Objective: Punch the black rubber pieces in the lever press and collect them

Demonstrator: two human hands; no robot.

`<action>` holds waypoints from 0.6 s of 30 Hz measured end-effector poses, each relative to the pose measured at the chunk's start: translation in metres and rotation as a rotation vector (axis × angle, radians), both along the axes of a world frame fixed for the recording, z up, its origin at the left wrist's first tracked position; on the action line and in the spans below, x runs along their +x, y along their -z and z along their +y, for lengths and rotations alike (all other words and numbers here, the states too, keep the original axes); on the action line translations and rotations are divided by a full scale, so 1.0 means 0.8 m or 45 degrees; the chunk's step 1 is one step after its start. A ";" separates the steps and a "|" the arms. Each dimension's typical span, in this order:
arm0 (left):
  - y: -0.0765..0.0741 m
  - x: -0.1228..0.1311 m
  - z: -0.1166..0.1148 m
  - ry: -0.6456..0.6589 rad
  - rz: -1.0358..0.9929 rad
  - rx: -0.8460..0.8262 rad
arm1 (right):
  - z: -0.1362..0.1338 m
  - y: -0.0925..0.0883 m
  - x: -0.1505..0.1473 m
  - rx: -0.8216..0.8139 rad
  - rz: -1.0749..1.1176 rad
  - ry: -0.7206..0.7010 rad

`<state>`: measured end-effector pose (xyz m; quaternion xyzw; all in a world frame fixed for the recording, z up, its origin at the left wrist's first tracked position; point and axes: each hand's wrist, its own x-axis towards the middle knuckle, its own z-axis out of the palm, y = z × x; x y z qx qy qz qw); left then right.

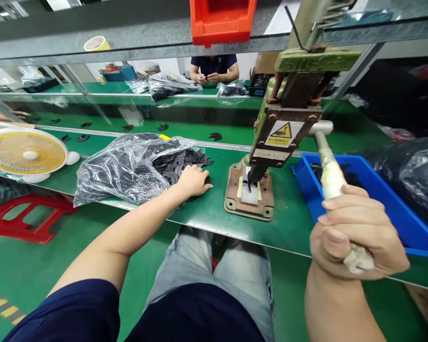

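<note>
My right hand (356, 232) is wrapped around the pale, tape-covered lever handle (328, 164) of a hand press (285, 128). Under the press ram, a small black part (249, 183) sits on the light metal plate of the base (231, 194). My left hand (195, 180) rests over loose black curved parts (176, 166) at the mouth of a clear plastic bag (123, 164). Its thumb is apart from the fingers, whose tips are partly hidden, and dark parts show beneath it.
Right of the press stands a blue bin (378, 194) with black parts. A yellow-white fan (26, 152) is at the left. Several black parts lie along the green belt (185, 126) behind. An orange-red bin (223, 23) sits overhead. Across the bench, a person (214, 71) handles something small.
</note>
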<state>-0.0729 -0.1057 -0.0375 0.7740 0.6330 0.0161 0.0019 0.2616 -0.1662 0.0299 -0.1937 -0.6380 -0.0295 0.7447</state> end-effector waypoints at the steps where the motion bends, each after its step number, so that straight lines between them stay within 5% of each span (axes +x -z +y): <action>1: 0.005 0.005 0.003 0.024 -0.025 -0.009 | -0.001 -0.001 0.001 -0.013 -0.020 -0.001; 9: 0.023 0.023 0.018 0.193 -0.462 -0.204 | -0.002 -0.002 -0.003 -0.035 -0.001 0.023; 18: 0.010 0.034 0.019 0.053 -0.520 -0.155 | -0.008 -0.004 0.002 -0.069 -0.078 -0.002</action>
